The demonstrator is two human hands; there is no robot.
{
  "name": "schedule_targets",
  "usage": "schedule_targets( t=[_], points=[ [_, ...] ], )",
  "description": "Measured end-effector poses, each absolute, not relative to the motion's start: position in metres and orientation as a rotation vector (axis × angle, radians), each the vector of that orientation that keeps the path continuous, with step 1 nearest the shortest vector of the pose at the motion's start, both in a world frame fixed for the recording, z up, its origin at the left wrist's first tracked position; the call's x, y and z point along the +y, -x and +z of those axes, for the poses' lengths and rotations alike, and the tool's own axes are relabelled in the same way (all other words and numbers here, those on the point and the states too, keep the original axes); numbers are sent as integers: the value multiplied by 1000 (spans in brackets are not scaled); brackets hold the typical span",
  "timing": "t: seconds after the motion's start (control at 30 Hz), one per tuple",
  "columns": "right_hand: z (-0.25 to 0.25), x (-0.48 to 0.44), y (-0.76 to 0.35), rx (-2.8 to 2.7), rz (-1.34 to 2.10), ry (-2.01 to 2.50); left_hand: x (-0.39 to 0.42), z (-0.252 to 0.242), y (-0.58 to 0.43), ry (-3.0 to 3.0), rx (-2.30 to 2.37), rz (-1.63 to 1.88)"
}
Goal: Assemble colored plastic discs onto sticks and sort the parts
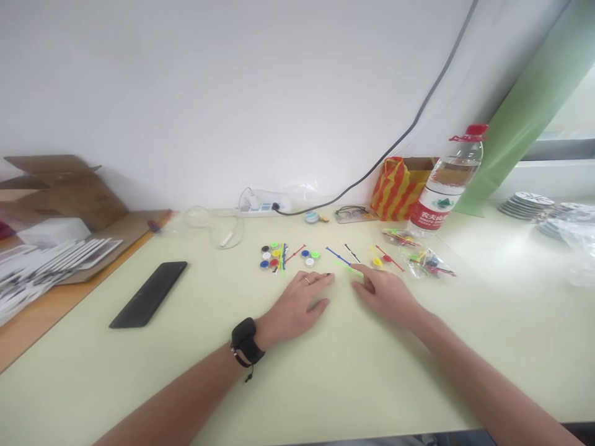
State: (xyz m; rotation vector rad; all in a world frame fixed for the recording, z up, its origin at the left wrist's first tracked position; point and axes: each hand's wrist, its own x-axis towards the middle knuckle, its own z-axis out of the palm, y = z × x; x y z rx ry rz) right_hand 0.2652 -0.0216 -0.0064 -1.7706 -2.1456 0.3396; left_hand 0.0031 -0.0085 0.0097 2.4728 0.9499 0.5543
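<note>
My left hand (301,303) rests palm down on the table with its fingers stretched out and the thumb apart, holding nothing. My right hand (385,291) has its index finger extended, the tip at the near end of a thin blue plastic stick (338,256). Its thumb is apart from the fingers. A green stick (349,267) lies partly under that fingertip. Just beyond are a black-and-white stick (352,252), a red stick (389,258) and a yellow round piece (377,262). Ahead of my left hand sit blue, green and white round pieces (310,262) and another red stick (295,254).
More coloured round pieces (266,256) lie left. Clear bags of parts (430,262), a water bottle (444,186) and a striped bag (395,189) stand right. A black phone-like slab (149,294) lies left, near a cardboard box (69,192). A power strip (263,204) sits by the wall.
</note>
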Motion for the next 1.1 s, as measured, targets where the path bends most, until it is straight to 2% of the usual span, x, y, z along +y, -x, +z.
schedule_targets(
  t=[0.2, 1.1],
  points=[
    [-15, -18, -262, -2065, 157, 1762, -12, 10, -8, -2616, 1004, 509],
    [-16, -11, -255, -2116, 110, 1800, -6, 4, -6, -2611, 968, 507]
  ],
)
